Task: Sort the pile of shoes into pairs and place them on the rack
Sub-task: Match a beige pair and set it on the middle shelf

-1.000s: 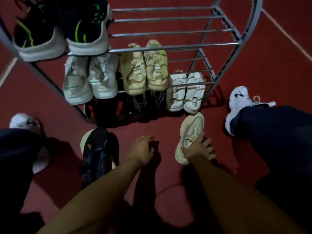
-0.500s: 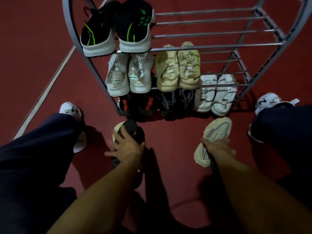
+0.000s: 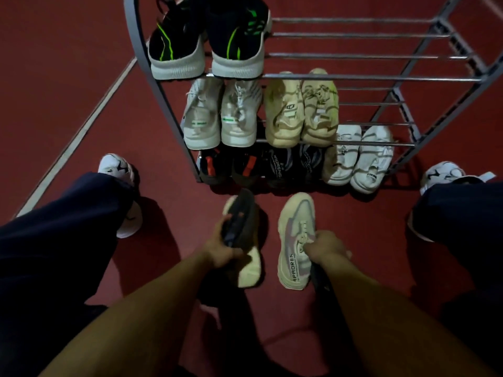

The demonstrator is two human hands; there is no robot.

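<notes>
Head view: dark shoe [image 3: 239,221] is gripped by left hand [image 3: 220,250], cream shoe [image 3: 295,240] by right hand [image 3: 325,247], both on red floor [image 3: 81,77] just before rack [image 3: 408,77]. Btm shelf is filled w/ pairs; top shelf's right part is bare.

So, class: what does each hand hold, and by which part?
Left hand grips the dark shoe around its middle; right hand holds the cream sneaker at its laces.
</notes>
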